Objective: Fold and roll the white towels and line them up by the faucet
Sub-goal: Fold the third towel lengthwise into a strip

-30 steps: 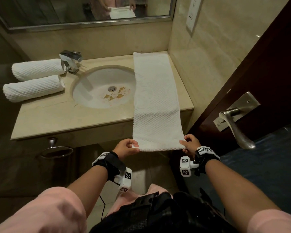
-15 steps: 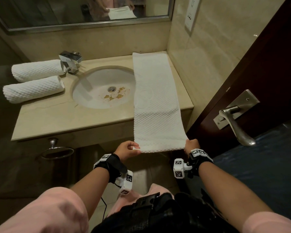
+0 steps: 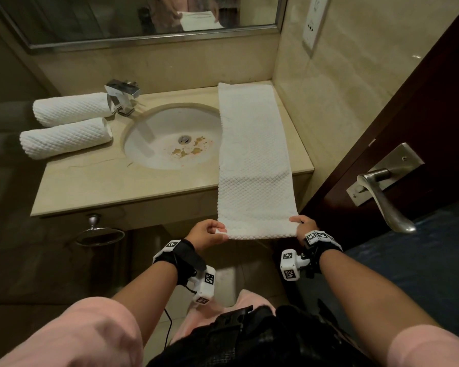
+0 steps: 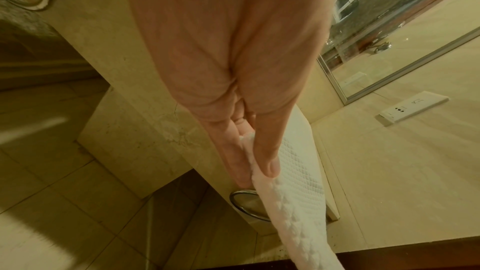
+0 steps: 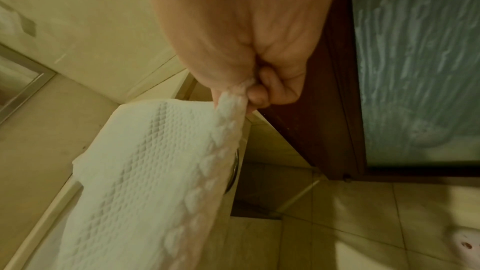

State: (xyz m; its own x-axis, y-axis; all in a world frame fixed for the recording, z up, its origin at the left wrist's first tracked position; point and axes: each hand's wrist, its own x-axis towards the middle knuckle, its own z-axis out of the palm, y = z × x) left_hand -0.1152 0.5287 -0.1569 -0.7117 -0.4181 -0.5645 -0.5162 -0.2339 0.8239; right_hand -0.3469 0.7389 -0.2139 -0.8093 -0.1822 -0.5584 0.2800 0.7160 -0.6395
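- Head view: towel [image 3: 252, 160], folded into a long strip, lies along the right side of the surface [image 3: 96, 186] from the far wall to the near edge, and its near end hangs off. Since a second ago we see our left hand [image 3: 206, 234] and right hand [image 3: 304, 225] still pinching the near corners, the hem barely moved. Two rolled towels [image 3: 69, 123] already lie just left of the faucet [image 3: 122, 98].
- Left wrist view: thumb and fingers [image 4: 269, 163] clamp the left corner flat.
- Right wrist view: curled fingers [image 5: 262, 93] nip the right corner.
- We judge the strip straightened and taut, so rolling from this near end comes next.
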